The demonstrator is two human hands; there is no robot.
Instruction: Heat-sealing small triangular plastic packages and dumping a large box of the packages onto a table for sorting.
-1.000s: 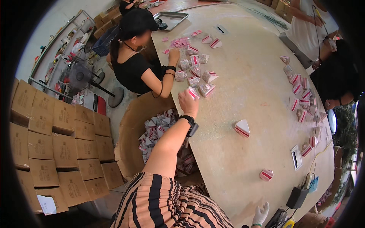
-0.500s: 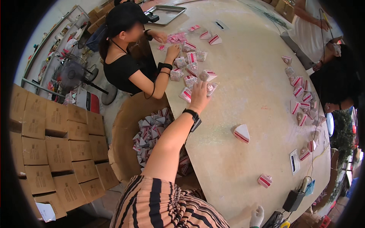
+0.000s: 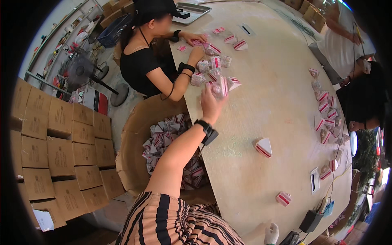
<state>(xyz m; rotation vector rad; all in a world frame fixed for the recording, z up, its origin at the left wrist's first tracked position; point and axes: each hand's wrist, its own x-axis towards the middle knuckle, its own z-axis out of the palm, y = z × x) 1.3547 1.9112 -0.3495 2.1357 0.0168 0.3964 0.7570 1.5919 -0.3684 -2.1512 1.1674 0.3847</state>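
My left hand (image 3: 210,104) reaches across the pale round table (image 3: 277,98), a black watch on its wrist. Its fingers close on a small white triangular packet with a red stripe (image 3: 221,87), held just above a cluster of like packets (image 3: 212,67). A lone triangular packet (image 3: 263,147) lies to the right of my forearm. Another small packet (image 3: 283,198) sits nearer me. My right hand (image 3: 270,233), in a white glove, rests at the table's near edge; its fingers are too small to read.
A large round cardboard bin (image 3: 132,134) full of packets stands under my arm. A person in a black top (image 3: 143,67) handles packets at the far side. Another person (image 3: 363,98) sits at right beside more packets (image 3: 326,110). Stacked cartons (image 3: 53,143) fill the left.
My left hand has moved farther up the table into the packet cluster and taken hold of one packet. The person in black keeps sorting.
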